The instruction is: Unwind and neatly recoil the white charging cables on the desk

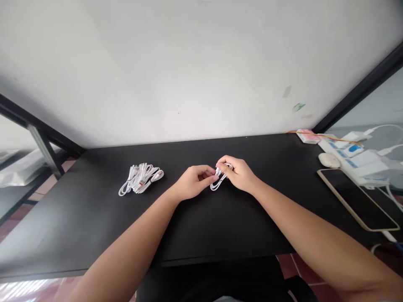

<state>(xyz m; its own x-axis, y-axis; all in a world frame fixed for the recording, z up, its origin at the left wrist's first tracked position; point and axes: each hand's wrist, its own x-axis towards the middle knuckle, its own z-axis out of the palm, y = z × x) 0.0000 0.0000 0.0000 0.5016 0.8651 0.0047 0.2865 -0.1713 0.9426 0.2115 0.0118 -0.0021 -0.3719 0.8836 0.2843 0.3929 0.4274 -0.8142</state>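
A white charging cable [216, 186], folded into a small looped bundle, is between my two hands above the black table. My right hand [236, 171] is closed round its upper part, with thumb and fingers pinching near a white plug end. My left hand [195, 181] meets the bundle from the left, thumb and fingertips pressed together at its edge. The fingers partly cover the bundle's middle. Left of my hands lies a pile of similar white cables [141, 178], coiled and tied, several with orange-tinted USB plugs showing.
On the right of the black table [94, 218] lie a phone [359, 199], a white mouse-shaped object [329, 160], a power strip [343, 157] with chargers and cords, and a pink-and-white box [307, 136]. A white wall [189, 75] rises behind, and dark frame posts flank the table.
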